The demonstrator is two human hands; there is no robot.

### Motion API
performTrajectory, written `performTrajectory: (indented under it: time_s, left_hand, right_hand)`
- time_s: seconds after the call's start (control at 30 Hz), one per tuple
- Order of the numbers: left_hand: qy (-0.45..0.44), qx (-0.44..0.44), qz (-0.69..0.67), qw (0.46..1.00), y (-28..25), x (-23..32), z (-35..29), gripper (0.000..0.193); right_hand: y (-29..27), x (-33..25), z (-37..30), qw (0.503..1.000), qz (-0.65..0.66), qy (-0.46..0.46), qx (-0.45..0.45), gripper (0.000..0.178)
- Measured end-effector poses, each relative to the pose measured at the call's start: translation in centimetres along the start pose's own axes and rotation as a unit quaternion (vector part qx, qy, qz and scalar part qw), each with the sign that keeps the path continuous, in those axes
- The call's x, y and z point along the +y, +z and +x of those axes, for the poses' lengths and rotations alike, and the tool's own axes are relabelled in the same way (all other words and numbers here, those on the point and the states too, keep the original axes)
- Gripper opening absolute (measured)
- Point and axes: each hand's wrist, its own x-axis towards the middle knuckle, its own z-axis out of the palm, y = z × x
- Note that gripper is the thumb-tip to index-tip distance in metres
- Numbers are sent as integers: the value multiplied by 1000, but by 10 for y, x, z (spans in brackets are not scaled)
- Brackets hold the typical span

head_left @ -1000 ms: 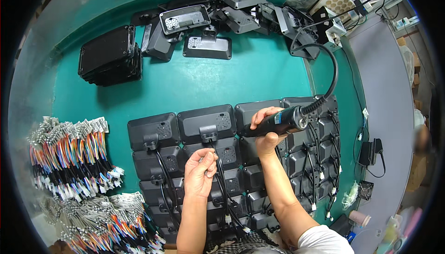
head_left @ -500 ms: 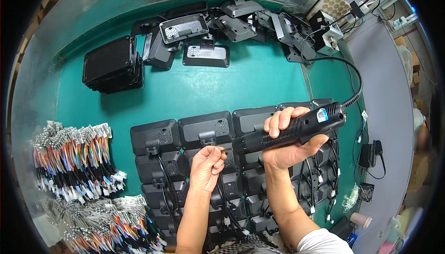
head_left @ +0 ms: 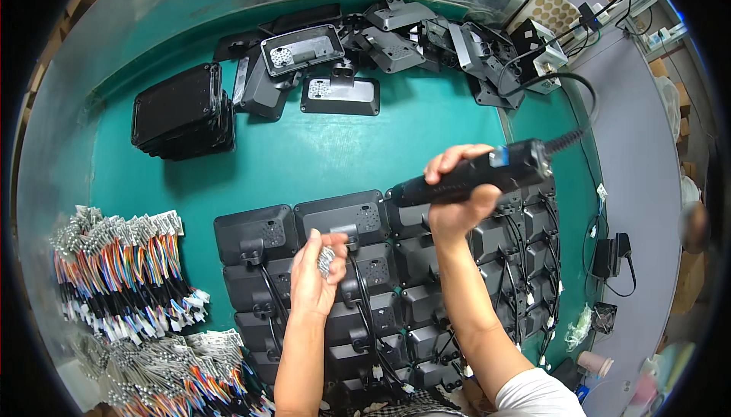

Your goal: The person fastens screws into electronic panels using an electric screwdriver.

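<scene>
A wide teal table (head_left: 304,158) fills most of the view, its far edge curving up against a shiny grey wall; a grey floor runs down the right side past the table's edge. Laid out in overlapping rows on the near half of the table are many dark grey housings (head_left: 396,295), each with a black cable trailing toward the person. At the far side lies a loose heap of more housings (head_left: 396,36), some turned open side up, and to the left of it a stack of black cases (head_left: 181,112). Along the left edge sit bundles of coloured ribbon wires (head_left: 114,272), with more of them near the lower left corner.

The right hand (head_left: 457,204) is raised above the rows, fingers wrapped tight around a black electric screwdriver (head_left: 476,177) held nearly level, tip pointing left; its coiled cord loops away toward a small box (head_left: 541,51) on the far right. The left hand (head_left: 316,276) hovers over the front row, fingers curled together on a small handful of silver screws (head_left: 326,258), just in front of the second housing's mount. The right forearm crosses over several housings and hides them
</scene>
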Motion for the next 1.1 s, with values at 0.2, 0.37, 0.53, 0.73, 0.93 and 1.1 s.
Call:
performTrajectory:
  time_s: [0.2, 0.37, 0.53, 0.73, 0.93, 1.1]
  left_hand:
    - [85, -16, -79, 993, -5, -2, 44, 18]
    - [80, -43, -70, 993, -8, -1, 55, 19]
    - [62, -50, -41, 996, -14, -1, 58, 27]
    - [59, -48, -25, 997, -15, 0, 60, 28]
    - [53, -57, -26, 997, -16, -1, 61, 31]
    - [56, -63, -46, 995, -14, 0, 60, 36]
  right_hand:
    - [-6, 36, 4, 994, -106, 22, -17, 61]
    - [-9, 42, 6, 992, -122, 20, -31, 62]
    - [-6, 43, 4, 994, -105, 15, -31, 60]
    - [-2, 50, -5, 991, -109, 45, -61, 60]
    - [1, 52, 0, 983, -150, 81, -68, 64]
    - [-5, 51, 5, 986, -133, 78, -62, 65]
